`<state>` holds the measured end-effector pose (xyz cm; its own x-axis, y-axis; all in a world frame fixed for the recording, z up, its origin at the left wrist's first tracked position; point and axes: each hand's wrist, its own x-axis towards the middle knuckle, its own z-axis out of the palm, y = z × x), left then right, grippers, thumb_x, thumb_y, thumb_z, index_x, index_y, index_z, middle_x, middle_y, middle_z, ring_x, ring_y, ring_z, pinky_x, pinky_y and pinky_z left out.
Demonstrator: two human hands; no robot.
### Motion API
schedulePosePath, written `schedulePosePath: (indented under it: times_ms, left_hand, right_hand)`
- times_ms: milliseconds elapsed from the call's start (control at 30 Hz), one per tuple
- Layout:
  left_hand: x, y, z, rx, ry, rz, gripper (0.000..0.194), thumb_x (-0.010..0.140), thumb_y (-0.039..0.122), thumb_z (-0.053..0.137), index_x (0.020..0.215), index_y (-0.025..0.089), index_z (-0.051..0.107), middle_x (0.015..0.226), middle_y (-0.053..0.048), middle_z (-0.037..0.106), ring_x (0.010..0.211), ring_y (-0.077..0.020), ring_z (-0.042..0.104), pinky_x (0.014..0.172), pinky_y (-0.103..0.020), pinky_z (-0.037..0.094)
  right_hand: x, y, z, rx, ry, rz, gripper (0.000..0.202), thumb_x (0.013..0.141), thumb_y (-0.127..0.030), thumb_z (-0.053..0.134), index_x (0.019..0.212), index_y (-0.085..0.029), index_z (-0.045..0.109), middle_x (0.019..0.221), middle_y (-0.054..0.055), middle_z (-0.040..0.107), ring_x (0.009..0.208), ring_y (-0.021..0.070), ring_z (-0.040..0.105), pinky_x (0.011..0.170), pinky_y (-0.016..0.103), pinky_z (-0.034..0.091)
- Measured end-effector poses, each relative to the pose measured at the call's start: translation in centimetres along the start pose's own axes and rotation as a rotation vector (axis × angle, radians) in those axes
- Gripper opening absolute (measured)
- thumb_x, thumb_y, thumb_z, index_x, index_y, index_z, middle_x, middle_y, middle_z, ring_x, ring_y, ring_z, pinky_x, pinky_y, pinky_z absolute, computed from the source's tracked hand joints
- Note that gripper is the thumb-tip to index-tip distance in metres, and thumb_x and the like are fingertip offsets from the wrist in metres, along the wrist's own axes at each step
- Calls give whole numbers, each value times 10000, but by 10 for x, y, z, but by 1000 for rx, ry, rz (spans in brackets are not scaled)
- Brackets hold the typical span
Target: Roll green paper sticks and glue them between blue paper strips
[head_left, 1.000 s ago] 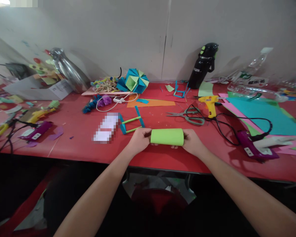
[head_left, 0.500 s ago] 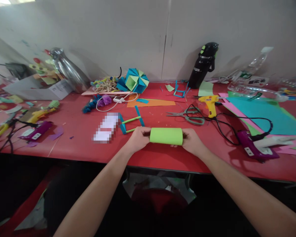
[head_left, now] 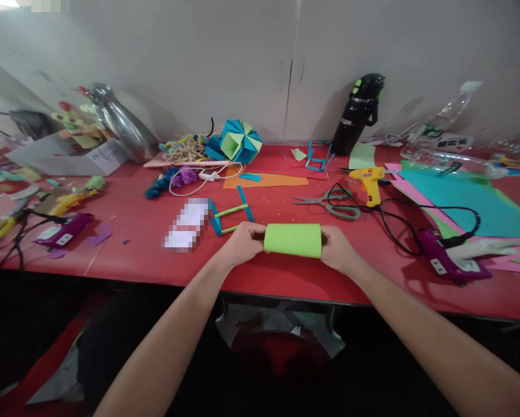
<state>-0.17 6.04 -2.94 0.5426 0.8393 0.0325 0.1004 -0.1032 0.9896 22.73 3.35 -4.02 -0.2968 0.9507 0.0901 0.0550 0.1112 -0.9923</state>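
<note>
A green paper [head_left: 292,240], curved into a roll, is held between my hands above the front of the red table [head_left: 156,255]. At its left end my left hand [head_left: 245,243] grips it, with some fingers hidden inside or behind. My right hand [head_left: 338,249] grips the right end, its fingertips also hidden by the paper. Just beyond my left hand lies a small frame of blue strips and green rods [head_left: 230,212]. Grey scissors [head_left: 329,202] lie behind the roll to the right.
A yellow glue gun [head_left: 370,184] and purple power strip [head_left: 451,258] with black cables are at the right, near coloured sheets [head_left: 460,200]. A blurred white item [head_left: 187,226] lies left. A black bottle [head_left: 358,116] and steel flask [head_left: 123,124] stand behind.
The green roll looks slightly wider from top to bottom, its lower edge a little lower. Both hands keep their hold and have barely moved.
</note>
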Motion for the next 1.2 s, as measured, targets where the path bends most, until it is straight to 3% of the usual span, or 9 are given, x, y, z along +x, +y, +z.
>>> schedulePosePath:
  times_ms: [100, 200, 400, 567, 900, 1200]
  left_hand:
    - [0, 2, -1, 74, -9, -75, 283, 652, -11, 553, 768, 125, 772, 620, -5, 717, 597, -130, 668, 592, -219, 527]
    - [0, 5, 0, 67, -20, -150, 334, 667, -24, 493, 798, 110, 769, 603, -29, 713, 541, -116, 651, 535, -199, 510]
    - [0, 4, -2, 56, -18, -55, 256, 662, -16, 558, 715, 123, 766, 675, -25, 738, 646, -132, 675, 651, -225, 530]
    - [2, -5, -5, 47, 21, -18, 155, 663, 82, 690, 773, 142, 781, 743, -10, 759, 755, -188, 710, 755, -289, 557]
    - [1, -6, -2, -24, 28, -16, 156, 668, 149, 748, 818, 149, 792, 781, -24, 771, 863, -246, 729, 838, -365, 578]
    - [1, -4, 0, -28, 8, -13, 158, 708, 179, 720, 845, 158, 797, 811, -27, 778, 919, -263, 728, 885, -399, 574]
  right_hand:
    - [0, 2, -1, 3, 12, 0, 450, 551, -407, 884, 930, -189, 776, 823, 63, 775, 904, 309, 727, 818, 436, 594]
    - [-1, 6, -2, 6, 27, -7, 481, 543, -417, 887, 950, -188, 773, 815, 61, 775, 905, 311, 727, 797, 433, 601]
    - [0, 8, -3, 9, 24, -7, 455, 560, -414, 878, 945, -195, 774, 805, 58, 771, 917, 313, 724, 803, 441, 602]
    - [1, 3, -2, 14, 14, -14, 408, 570, -391, 873, 919, -202, 778, 790, 51, 768, 906, 304, 726, 827, 443, 595]
    - [0, 0, -3, -13, -20, 92, 270, 646, -346, 803, 844, -165, 778, 603, 25, 714, 585, 220, 703, 583, 341, 601]
    - [1, 0, -1, -83, 27, -11, 349, 596, -382, 848, 883, -196, 780, 738, 33, 762, 848, 295, 731, 795, 436, 600]
